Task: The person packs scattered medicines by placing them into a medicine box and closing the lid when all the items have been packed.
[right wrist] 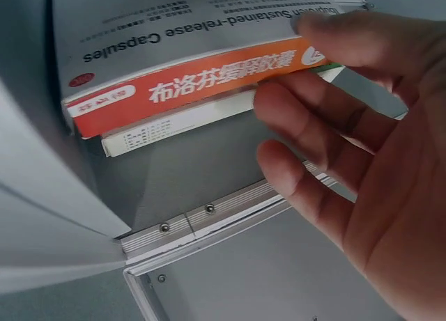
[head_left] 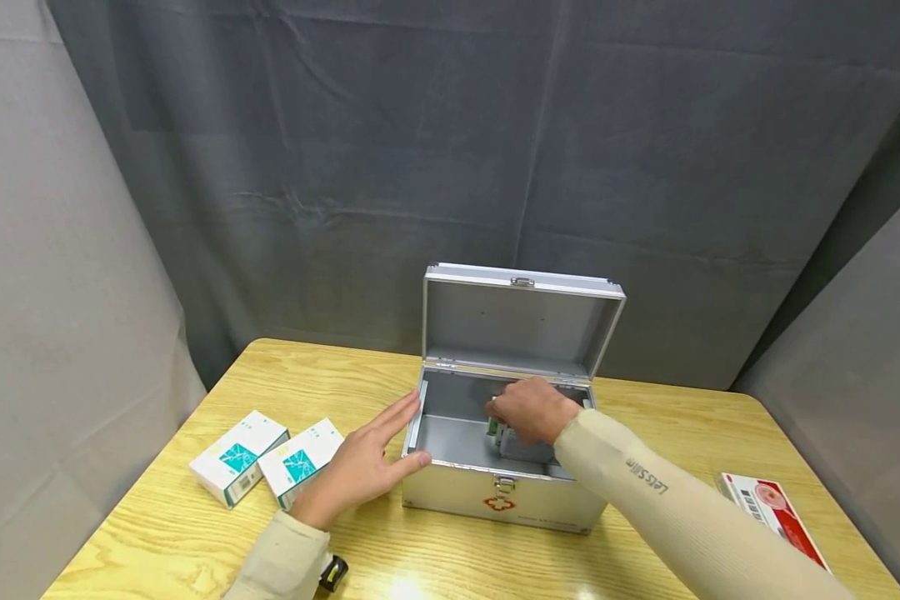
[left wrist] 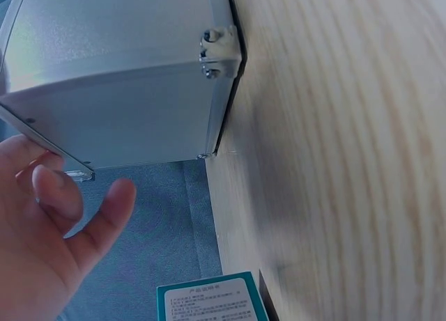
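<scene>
A silver metal first-aid case (head_left: 450, 493) with a red cross emblem stands on the table, its lid (head_left: 521, 325) raised. Inside it, my right hand (head_left: 534, 408) pinches an orange-and-white capsule box (right wrist: 216, 84), thumb on the printed white face and fingers at the orange side. Against that box lies a second, white medicine box (right wrist: 178, 129), partly hidden. My left hand (head_left: 371, 458) rests at the case's left rim, fingers extended and thumb by the front edge. In the left wrist view, the fingertips touch the metal edge of the case.
Two white-and-teal medicine boxes, one farther left (head_left: 238, 457) and one close to my left wrist (head_left: 300, 462), lie on the wooden table (head_left: 450, 575). A red-and-white box (head_left: 774, 510) lies at the right edge. Grey curtains (head_left: 345, 167) hang behind and beside the table.
</scene>
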The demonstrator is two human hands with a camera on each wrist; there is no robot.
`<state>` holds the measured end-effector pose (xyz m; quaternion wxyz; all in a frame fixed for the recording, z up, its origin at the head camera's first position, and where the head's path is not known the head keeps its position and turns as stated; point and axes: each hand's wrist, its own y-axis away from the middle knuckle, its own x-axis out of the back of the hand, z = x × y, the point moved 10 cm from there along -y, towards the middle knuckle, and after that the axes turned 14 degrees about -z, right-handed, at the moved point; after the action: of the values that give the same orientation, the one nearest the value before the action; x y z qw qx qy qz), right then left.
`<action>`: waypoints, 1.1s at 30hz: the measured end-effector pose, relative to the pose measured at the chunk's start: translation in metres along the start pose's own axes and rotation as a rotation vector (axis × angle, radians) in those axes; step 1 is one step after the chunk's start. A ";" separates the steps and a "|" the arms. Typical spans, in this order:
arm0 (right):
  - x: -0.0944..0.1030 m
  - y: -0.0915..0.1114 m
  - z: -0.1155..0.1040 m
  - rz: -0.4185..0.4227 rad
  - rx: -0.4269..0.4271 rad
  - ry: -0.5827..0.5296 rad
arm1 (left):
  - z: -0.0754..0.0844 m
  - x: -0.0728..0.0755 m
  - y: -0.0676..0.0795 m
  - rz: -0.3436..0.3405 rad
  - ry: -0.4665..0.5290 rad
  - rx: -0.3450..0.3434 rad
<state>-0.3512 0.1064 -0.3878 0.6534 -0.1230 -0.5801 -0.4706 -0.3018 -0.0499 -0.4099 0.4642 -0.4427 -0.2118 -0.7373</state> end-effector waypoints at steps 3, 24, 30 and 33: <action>0.001 0.001 0.001 0.010 -0.004 -0.004 | 0.000 -0.001 -0.001 -0.006 0.005 0.006; -0.004 0.009 0.015 -0.093 -0.065 -0.196 | -0.005 -0.003 -0.002 -0.021 0.017 0.015; -0.001 0.009 0.030 -0.106 -0.096 -0.264 | -0.007 -0.002 -0.006 -0.021 0.000 0.011; 0.000 0.010 0.035 -0.106 -0.091 -0.274 | -0.009 -0.002 -0.009 -0.018 -0.010 0.006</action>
<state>-0.3663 0.1362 -0.3736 0.5361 -0.1848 -0.6477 -0.5089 -0.3129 -0.0513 -0.4148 0.4579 -0.4430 -0.2202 -0.7387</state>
